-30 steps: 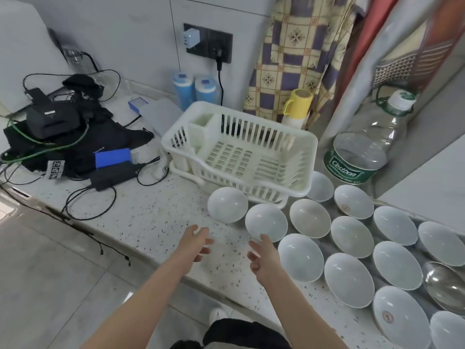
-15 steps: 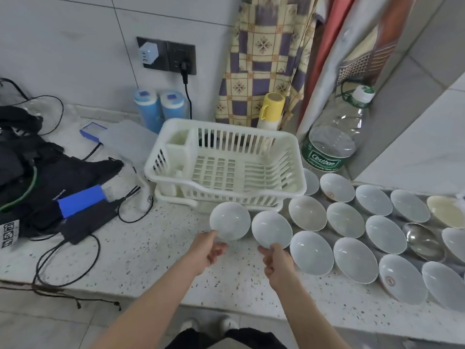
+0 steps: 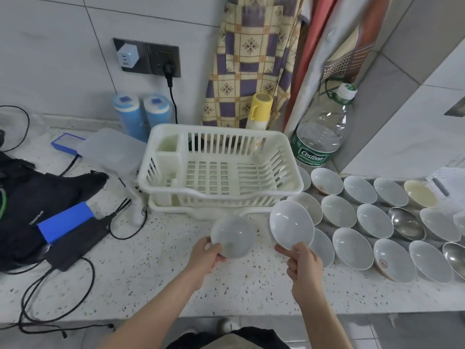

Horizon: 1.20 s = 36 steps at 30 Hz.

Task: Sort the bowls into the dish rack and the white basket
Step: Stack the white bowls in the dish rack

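Bowls: my left hand (image 3: 205, 256) pinches the rim of a grey bowl (image 3: 232, 236) just above the counter (image 3: 151, 280), and my right hand (image 3: 303, 260) pinches a tilted white bowl (image 3: 292, 225) beside the rack (image 3: 221, 165). Both grips are thin rim pinches, so either could slip; the right one might clip the bowls below.

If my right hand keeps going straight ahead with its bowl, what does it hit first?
Probably the white plastic dish rack, at its near right corner. The right hand points there with its tilted white bowl; depth is unclear.
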Each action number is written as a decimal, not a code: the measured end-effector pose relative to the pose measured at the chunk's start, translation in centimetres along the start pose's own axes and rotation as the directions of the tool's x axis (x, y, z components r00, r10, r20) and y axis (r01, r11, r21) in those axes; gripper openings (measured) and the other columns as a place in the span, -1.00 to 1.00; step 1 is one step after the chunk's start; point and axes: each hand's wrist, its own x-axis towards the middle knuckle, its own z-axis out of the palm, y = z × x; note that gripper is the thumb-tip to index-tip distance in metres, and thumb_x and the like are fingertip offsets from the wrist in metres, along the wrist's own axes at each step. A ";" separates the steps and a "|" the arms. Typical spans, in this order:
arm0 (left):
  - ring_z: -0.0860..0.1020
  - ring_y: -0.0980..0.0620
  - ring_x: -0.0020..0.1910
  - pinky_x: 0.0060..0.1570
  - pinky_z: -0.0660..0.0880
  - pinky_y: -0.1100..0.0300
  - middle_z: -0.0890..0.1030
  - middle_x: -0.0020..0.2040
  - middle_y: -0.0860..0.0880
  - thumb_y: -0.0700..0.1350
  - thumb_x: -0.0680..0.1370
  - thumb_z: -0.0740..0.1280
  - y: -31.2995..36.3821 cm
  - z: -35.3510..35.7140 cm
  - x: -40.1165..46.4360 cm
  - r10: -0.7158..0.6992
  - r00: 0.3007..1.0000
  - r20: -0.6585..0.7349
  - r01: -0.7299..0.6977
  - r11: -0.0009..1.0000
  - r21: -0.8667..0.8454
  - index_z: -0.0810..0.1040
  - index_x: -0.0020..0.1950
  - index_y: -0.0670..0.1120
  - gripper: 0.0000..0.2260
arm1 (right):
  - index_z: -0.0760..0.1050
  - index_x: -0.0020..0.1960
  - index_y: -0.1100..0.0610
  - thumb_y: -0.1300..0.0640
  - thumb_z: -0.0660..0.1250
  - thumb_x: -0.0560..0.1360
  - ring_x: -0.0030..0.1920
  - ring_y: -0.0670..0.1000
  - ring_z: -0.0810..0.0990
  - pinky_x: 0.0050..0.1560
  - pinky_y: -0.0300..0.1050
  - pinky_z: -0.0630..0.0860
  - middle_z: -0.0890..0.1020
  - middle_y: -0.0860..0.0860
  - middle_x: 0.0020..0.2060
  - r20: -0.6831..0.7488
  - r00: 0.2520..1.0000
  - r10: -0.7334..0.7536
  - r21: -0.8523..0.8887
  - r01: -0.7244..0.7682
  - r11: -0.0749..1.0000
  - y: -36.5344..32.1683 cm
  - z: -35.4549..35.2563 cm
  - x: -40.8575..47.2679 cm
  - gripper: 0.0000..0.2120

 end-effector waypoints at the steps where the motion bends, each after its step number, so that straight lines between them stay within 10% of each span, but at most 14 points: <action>1: 0.49 0.19 -0.54 -0.51 0.29 0.30 0.70 -0.16 -0.21 -0.21 0.57 0.24 0.1 -0.3 -0.5 0.007 1.000 0.022 -0.007 1.000 -0.001 0.46 0.22 -0.05 -0.77 | 0.41 -0.05 0.26 0.32 0.14 0.50 -0.58 -0.11 0.11 -0.63 -0.30 0.13 0.71 0.25 -0.24 0.007 1.000 -0.023 -0.005 0.023 1.000 -0.2 0.0 -0.3 -0.91; 10: 0.28 0.09 -0.54 -0.49 0.27 0.29 0.62 -0.43 -0.01 -0.24 0.49 0.23 6.2 -3.4 -3.9 0.178 0.966 0.186 -0.168 0.983 -0.067 0.52 0.20 0.01 -0.68 | 0.27 -0.24 0.18 0.31 0.17 0.49 -0.60 -0.09 0.09 -0.62 -0.29 0.12 0.70 0.29 -0.21 0.018 0.979 -0.204 0.106 0.201 0.974 -3.9 3.2 -0.8 -0.84; 18: 0.30 0.14 -0.59 -0.56 0.27 0.33 0.71 -0.25 -0.20 -0.23 0.51 0.24 14.6 -3.9 -0.8 0.295 0.955 -0.011 -0.295 0.950 -0.103 0.49 0.15 -0.05 -0.76 | 0.25 -0.30 0.19 0.32 0.19 0.48 -0.58 -0.09 0.12 -0.61 -0.30 0.13 0.64 0.35 -0.27 0.101 0.947 -0.306 0.092 0.297 0.950 -8.2 6.6 1.1 -0.79; 36: 0.32 0.08 -0.47 -0.50 0.19 0.28 0.66 -0.27 -0.17 -0.31 0.53 0.16 19.0 -3.7 11.6 0.056 0.972 -0.227 -0.012 0.981 0.194 0.47 0.23 -0.19 -0.71 | 0.43 0.24 -0.03 0.04 0.20 0.42 -0.26 -0.09 0.67 -0.26 -0.20 0.42 0.70 -0.01 -0.36 0.574 0.784 -0.238 -0.437 0.539 0.720 -13.0 18.2 14.5 -0.61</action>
